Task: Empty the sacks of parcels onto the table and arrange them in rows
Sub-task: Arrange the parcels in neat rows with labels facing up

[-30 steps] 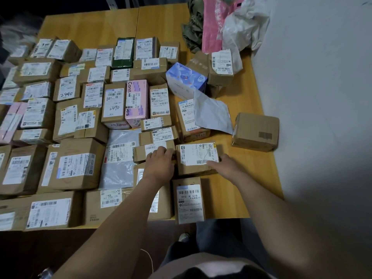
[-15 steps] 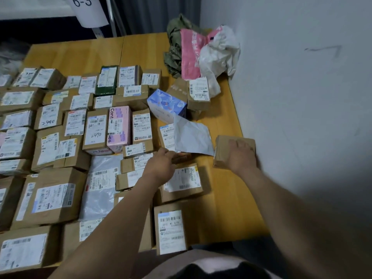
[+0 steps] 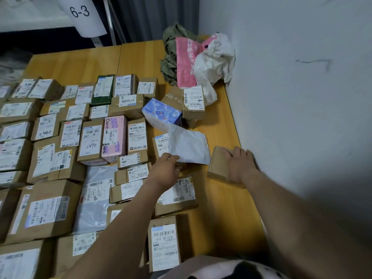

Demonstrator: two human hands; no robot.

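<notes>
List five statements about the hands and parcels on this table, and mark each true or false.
1. The right hand lies on a plain brown box beside the wall. True.
2. The pink box sits in the far right corner of the table. False: it lies among the rows of parcels; crumpled sacks fill that corner.
3. The white mailer partly covers a labelled box. True.
4. The left hand holds the blue box. False: it is at the mailer's near edge; the blue box lies beyond, untouched.
5. One carton bears a handwritten 2490. True.
</notes>
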